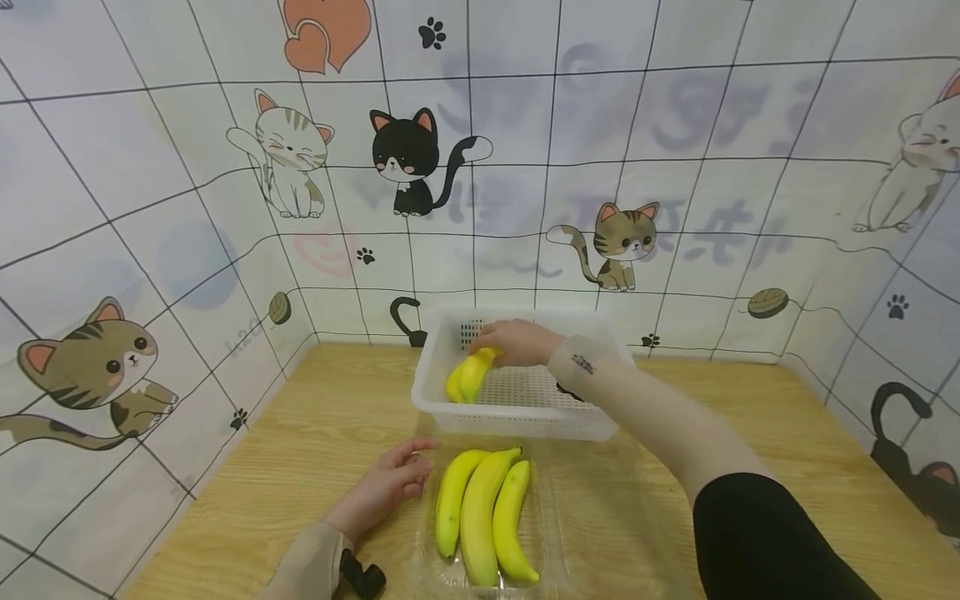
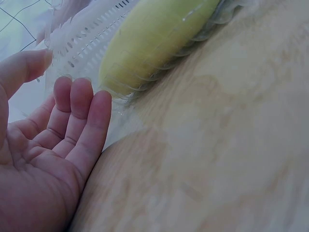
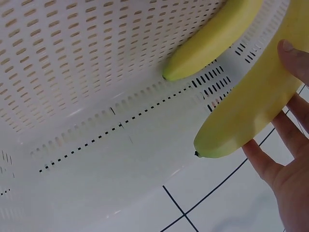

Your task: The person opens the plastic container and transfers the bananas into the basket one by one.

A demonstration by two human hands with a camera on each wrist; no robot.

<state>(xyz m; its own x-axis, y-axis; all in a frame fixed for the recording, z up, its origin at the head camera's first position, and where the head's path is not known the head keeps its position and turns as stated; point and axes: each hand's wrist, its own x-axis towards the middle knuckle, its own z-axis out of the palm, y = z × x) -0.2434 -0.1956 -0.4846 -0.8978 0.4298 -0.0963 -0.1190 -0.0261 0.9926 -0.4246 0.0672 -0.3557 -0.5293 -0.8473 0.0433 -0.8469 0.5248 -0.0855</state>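
- Three bananas (image 1: 480,517) lie side by side in a clear tray (image 1: 551,533) on the wooden table (image 1: 352,392), just in front of a white basket (image 1: 517,421).
- Over in that basket, the right hand (image 1: 517,342) grips a further banana (image 3: 256,96), thumb on one side, fingers on the other.
- In the head view the basket's yellow bunches together; the right wrist view parts it, showing a second banana (image 3: 210,43) lying beside the gripped one, apart from the fingers.
- The left hand (image 1: 382,492) is at the tray's left side, near the leftmost fruit. Its wrist view shows what the head view hides: the palm, fingers loosely bent, tips by the tray's edge; whether they touch, I can't tell.
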